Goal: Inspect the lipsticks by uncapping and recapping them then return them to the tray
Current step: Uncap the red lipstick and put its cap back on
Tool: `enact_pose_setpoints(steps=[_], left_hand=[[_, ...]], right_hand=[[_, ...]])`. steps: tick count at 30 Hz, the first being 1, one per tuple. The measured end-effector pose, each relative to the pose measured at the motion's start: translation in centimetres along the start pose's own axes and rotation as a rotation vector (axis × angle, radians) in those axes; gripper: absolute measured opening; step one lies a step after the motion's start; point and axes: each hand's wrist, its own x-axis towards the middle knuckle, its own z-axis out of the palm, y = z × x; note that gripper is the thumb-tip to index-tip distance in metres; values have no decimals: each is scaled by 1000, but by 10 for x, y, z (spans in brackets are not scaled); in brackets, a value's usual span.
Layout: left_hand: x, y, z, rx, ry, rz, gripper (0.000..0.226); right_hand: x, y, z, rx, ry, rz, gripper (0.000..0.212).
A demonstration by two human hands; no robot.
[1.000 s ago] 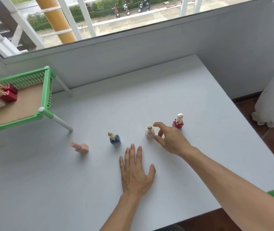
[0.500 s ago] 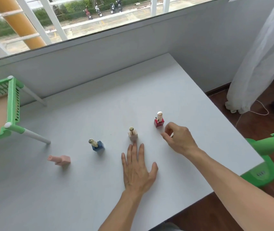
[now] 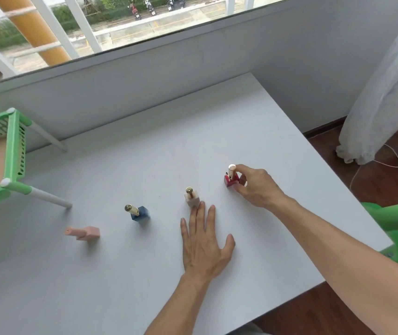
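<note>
Four lipsticks are out on the table [image 3: 217,129]: the pink lipstick [image 3: 82,233] lying over at left, then the blue lipstick [image 3: 140,212], beige lipstick [image 3: 191,199] and red lipstick [image 3: 231,176], all upright. The right hand [image 3: 256,187], just short half a second ago, now pinches the red lipstick, likely to uncap it; the left hand [image 3: 204,243] lies flat, fingers straight. The tray [image 3: 15,141] stands far left
</note>
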Motion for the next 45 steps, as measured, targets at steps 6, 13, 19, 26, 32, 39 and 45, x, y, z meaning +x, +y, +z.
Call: enact_pose_setpoints(steps=[6,13,19,26,32,39,45], left_hand=[[0,0,-1,-14,-8,-6,79],[-2,-1,-11,-120,-23,-5,75],[-10,5,-42,-323,53,5,67],[-14,12,-110,-626,214,29,59],[-19,4,-174,-887,312,6,53],[-31,2,-235,-1141,440,87,36],[-43,0,-262,-1292,488,127,21]], right_hand=[[0,2,1,-29,-8,1,23],[-11,-10,-11,19,55,-9,27],[-27,-49,-27,66,154,-121,19],[-58,-119,-54,101,231,-254,16],[-94,-181,-72,159,208,-392,12],[-125,-232,-77,291,85,-517,10],[-139,-252,-75,373,51,-585,5]])
